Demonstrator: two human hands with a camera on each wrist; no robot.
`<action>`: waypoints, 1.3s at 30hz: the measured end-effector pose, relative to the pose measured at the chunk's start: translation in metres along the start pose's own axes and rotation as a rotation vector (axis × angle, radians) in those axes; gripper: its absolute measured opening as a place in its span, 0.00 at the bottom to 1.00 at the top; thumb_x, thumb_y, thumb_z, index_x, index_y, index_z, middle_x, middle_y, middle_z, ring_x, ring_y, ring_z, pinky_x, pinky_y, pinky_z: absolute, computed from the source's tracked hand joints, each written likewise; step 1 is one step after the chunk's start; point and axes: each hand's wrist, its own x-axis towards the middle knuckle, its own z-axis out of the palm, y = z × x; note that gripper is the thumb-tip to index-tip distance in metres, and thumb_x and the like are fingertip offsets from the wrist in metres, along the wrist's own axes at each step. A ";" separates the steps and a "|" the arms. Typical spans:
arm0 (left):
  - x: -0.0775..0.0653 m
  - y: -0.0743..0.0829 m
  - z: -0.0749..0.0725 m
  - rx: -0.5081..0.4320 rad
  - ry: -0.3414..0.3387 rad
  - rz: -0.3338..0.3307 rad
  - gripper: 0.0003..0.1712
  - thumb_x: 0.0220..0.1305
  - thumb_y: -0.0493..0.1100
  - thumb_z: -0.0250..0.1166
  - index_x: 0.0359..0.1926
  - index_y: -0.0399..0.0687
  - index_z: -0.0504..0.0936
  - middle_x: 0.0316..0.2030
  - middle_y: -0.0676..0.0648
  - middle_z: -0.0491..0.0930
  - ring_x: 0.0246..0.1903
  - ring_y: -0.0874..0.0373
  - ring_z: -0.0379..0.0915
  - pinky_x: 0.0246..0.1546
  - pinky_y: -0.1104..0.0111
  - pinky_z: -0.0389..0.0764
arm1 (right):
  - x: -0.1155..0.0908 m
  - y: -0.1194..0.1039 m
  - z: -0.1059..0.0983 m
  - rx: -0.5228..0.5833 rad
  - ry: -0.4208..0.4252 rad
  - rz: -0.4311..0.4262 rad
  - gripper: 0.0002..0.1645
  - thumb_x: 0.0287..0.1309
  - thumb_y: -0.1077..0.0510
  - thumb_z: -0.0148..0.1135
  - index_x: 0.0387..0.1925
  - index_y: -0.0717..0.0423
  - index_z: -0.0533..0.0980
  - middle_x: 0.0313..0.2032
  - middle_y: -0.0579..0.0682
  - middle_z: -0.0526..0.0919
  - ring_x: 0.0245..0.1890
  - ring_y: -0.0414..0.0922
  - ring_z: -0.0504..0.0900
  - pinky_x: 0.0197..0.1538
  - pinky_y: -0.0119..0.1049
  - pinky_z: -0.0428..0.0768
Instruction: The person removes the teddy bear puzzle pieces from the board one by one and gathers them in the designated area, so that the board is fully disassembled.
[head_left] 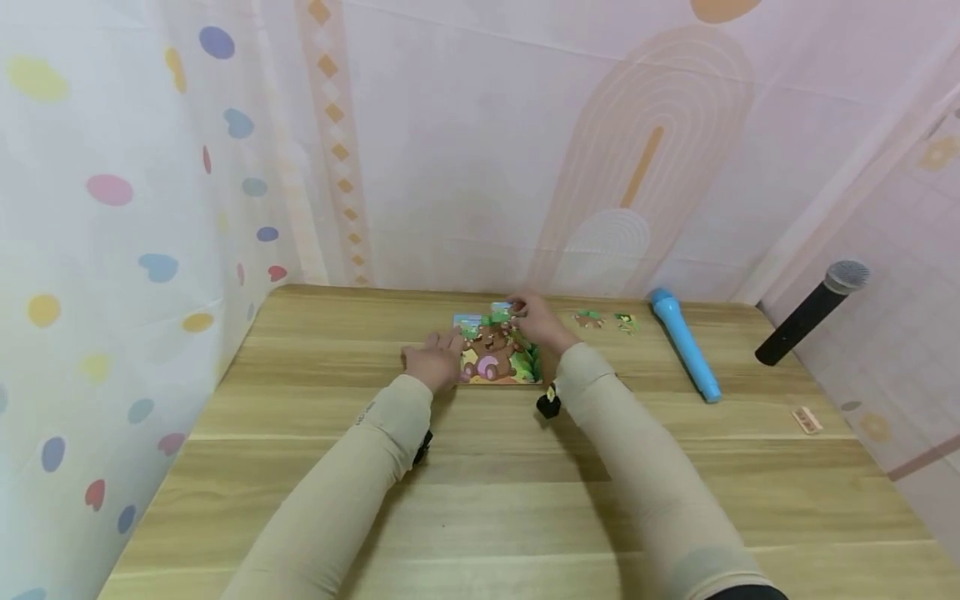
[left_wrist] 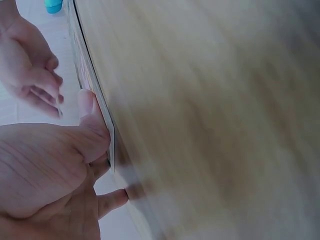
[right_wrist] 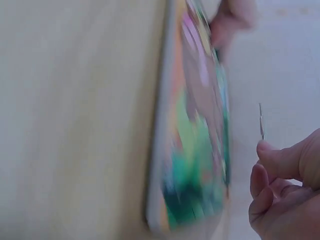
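A jigsaw puzzle [head_left: 491,367] with a brown bear lies near the back of the wooden table; its upper right looks unfilled or covered. My left hand [head_left: 435,360] rests at its left edge, and in the left wrist view the thumb [left_wrist: 87,105] lies against the board's edge. Above the puzzle's top right, my right hand [head_left: 543,323] pinches a puzzle piece [head_left: 501,309] coloured blue and green. The right wrist view shows this thin piece [right_wrist: 261,122] edge-on, raised off the board, between thumb and fingers.
Two loose puzzle pieces, one brown and green [head_left: 588,319] and one green and yellow [head_left: 626,322], lie right of the puzzle. Farther right are a blue toy microphone [head_left: 686,346], a black microphone [head_left: 813,312] and a small pinkish tag [head_left: 807,420]. A patterned curtain [head_left: 450,167] hangs behind the table.
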 end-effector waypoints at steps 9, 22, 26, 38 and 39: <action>-0.005 0.002 -0.004 0.016 0.011 0.002 0.32 0.76 0.49 0.56 0.73 0.41 0.59 0.81 0.46 0.42 0.78 0.43 0.41 0.63 0.30 0.59 | -0.001 0.030 -0.037 -0.068 0.095 0.051 0.25 0.60 0.79 0.52 0.60 0.74 0.71 0.51 0.66 0.73 0.53 0.56 0.72 0.52 0.44 0.74; -0.005 0.002 -0.003 -0.013 0.001 -0.002 0.33 0.76 0.52 0.56 0.72 0.42 0.58 0.81 0.47 0.40 0.79 0.43 0.39 0.64 0.29 0.56 | -0.005 0.033 -0.045 -0.289 0.084 0.187 0.33 0.56 0.80 0.52 0.64 0.65 0.73 0.60 0.63 0.77 0.62 0.60 0.75 0.64 0.53 0.74; -0.004 0.003 -0.003 -0.012 -0.007 -0.006 0.30 0.76 0.50 0.56 0.71 0.42 0.60 0.81 0.48 0.40 0.79 0.43 0.38 0.64 0.29 0.56 | -0.003 0.036 -0.044 -0.343 0.080 0.211 0.31 0.58 0.77 0.54 0.64 0.64 0.74 0.63 0.62 0.76 0.64 0.60 0.73 0.66 0.55 0.72; -0.005 0.002 -0.004 -0.028 -0.018 -0.008 0.32 0.76 0.52 0.56 0.71 0.42 0.58 0.81 0.48 0.38 0.79 0.43 0.37 0.63 0.29 0.58 | -0.008 0.030 -0.042 -0.398 0.087 0.155 0.31 0.61 0.73 0.51 0.66 0.61 0.74 0.65 0.61 0.76 0.64 0.60 0.74 0.63 0.57 0.74; -0.005 0.002 -0.004 -0.033 -0.020 -0.010 0.33 0.76 0.52 0.56 0.71 0.42 0.57 0.81 0.48 0.38 0.79 0.43 0.37 0.63 0.29 0.58 | -0.010 0.028 -0.041 -0.397 0.083 0.139 0.29 0.62 0.72 0.52 0.65 0.62 0.74 0.64 0.61 0.76 0.64 0.60 0.74 0.62 0.57 0.74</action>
